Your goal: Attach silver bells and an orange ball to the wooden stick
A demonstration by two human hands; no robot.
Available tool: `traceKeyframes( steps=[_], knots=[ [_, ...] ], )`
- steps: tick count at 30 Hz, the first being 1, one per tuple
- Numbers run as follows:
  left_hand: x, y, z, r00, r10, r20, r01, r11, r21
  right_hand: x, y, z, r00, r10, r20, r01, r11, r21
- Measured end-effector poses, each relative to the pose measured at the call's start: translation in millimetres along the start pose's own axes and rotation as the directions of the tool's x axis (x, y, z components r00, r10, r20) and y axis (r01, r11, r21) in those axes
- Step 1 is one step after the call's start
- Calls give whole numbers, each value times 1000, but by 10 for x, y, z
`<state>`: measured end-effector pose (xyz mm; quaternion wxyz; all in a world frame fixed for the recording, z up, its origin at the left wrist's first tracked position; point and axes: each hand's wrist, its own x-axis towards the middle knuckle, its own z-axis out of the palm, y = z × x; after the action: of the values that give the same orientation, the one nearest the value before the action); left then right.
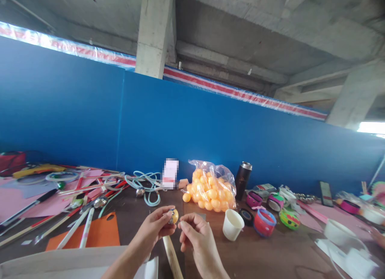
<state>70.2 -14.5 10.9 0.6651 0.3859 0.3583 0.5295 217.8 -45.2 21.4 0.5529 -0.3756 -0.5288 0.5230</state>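
Observation:
Between the thumb and fingers of my left hand (pixel 158 225) is an orange ball (pixel 175 217) with a dark and silvery patterned band on its left side. My right hand (pixel 197 237) is just to the right of the ball, thumb and forefinger pinched together. Whatever those fingertips grip, if anything, is too small to make out. Below my hands a pale wooden stick (pixel 172 257) lies on the brown table. Behind them stands a clear plastic bag (pixel 212 188) full of orange balls. One loose ball (pixel 186 197) rests by its left side.
A white paper cup (pixel 233 225), black tape roll (pixel 246 217) and several colourful tape rolls are on the right. A dark bottle (pixel 243 180) stands behind. Sticks, cords, an orange sheet (pixel 104 231) and pink paper clutter the left. A blue partition (pixel 180 122) closes the back.

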Motion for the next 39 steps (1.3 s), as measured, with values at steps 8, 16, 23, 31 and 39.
traceKeyframes(
  steps=[8, 16, 23, 31, 39],
  knots=[
    [-29, 17, 18, 999, 35, 16, -35, 999, 7, 32, 20, 15, 999, -8, -35, 9, 1000, 20],
    [-30, 17, 9, 998, 50, 41, -51, 999, 11, -3, -22, 0, 999, 47, -24, -42, 984, 175],
    [-10, 5, 7, 998, 38, 43, -40, 998, 50, 9, -1, -16, 998, 55, 1, -53, 967, 249],
    [16, -12, -10, 999, 27, 37, -29, 998, 63, 23, 51, -22, 995, 75, -66, -60, 979, 194],
    [3, -7, 2, 999, 27, 32, -30, 996, 81, 35, 8, -56, 992, 97, -78, -59, 919, 391]
  ],
)
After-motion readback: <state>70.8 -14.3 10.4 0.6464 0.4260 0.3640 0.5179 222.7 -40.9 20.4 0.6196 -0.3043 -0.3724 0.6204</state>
